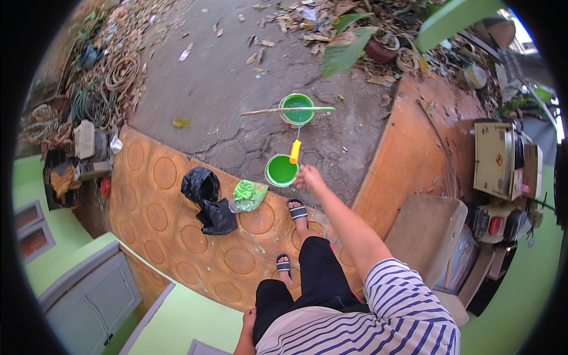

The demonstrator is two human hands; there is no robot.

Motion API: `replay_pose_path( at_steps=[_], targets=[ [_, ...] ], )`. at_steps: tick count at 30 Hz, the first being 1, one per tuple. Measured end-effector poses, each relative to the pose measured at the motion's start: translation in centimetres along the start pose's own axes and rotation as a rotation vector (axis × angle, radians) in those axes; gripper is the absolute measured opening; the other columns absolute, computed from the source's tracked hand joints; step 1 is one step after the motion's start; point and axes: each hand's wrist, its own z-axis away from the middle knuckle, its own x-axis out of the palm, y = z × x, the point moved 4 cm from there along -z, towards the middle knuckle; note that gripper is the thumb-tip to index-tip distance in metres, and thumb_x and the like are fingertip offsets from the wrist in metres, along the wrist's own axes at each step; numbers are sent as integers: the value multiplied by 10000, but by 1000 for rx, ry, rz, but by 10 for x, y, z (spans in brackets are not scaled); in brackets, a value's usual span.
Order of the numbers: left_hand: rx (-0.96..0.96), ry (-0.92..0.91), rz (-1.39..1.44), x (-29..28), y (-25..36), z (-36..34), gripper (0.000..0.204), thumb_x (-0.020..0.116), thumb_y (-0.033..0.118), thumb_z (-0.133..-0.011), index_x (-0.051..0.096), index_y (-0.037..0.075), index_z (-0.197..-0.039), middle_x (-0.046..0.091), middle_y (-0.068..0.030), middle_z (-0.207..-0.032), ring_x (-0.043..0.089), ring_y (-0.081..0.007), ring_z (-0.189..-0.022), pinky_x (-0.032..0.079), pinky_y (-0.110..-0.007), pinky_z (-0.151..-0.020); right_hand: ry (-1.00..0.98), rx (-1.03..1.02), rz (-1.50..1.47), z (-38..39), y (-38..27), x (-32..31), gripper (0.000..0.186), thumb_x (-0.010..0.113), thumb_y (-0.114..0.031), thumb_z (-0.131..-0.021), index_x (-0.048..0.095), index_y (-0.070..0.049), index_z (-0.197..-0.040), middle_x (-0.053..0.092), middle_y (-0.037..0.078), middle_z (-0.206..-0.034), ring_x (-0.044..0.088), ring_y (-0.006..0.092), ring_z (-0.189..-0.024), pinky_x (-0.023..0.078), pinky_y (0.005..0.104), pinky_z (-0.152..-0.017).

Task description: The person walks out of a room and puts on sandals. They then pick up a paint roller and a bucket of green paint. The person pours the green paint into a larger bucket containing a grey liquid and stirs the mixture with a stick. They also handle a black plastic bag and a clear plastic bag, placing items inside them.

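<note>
My right hand (309, 177) reaches forward with its fingers slightly curled, close to the lower end of a paint roller's yellow handle (295, 151). I see a small gap between them. The roller's thin rod runs up to the far bucket (297, 123), which holds green paint; the roller's head is not plain to see. A stick (266, 111) with a green-coated end lies across that bucket's rim. Just left of my right hand stands a nearer bucket (269, 177) of brighter green paint. My left hand (249, 319) rests against my left thigh, fingers loosely bent, holding nothing visible.
Black plastic bags (216, 218) and a crumpled green bag (249, 195) lie on orange tiles (177, 236) by my feet. A wooden board (423, 228) and boxes (496, 160) stand at right. Coiled hoses (121, 74) lie far left. A potted plant (381, 48) stands at the back.
</note>
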Motion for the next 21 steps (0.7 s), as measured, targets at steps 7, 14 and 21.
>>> replay_pose_path(
  at_steps=[7, 14, 21],
  targets=[
    [341, 41, -282, -48, 47, -69, 472, 547, 424, -914, 682, -19, -1006, 694, -213, -910, 664, -293, -862, 497, -367, -797, 21, -88, 782, 153, 149, -81, 454, 594, -378, -867, 604, 8, -1107, 674, 203, -870, 686, 275, -751, 539, 398, -720],
    [669, -47, -661, -27, 125, -55, 522, 519, 451, -930, 679, -45, -947, 665, -272, -851, 665, -370, -848, 499, -423, -780, -101, 52, 950, 354, 310, -103, 523, 671, -439, -758, 656, -59, -1117, 600, 190, -1203, 565, 331, -1129, 475, 414, -934],
    [1004, -142, -1219, 25, 96, 19, 614, 496, 498, -948, 665, -65, -768, 602, -308, -710, 632, -429, -658, 472, -484, -640, 201, -7, 756, 472, 486, -98, 145, 633, -191, -795, 668, -71, -871, 675, 150, -949, 641, 321, -939, 509, 435, -805]
  ],
)
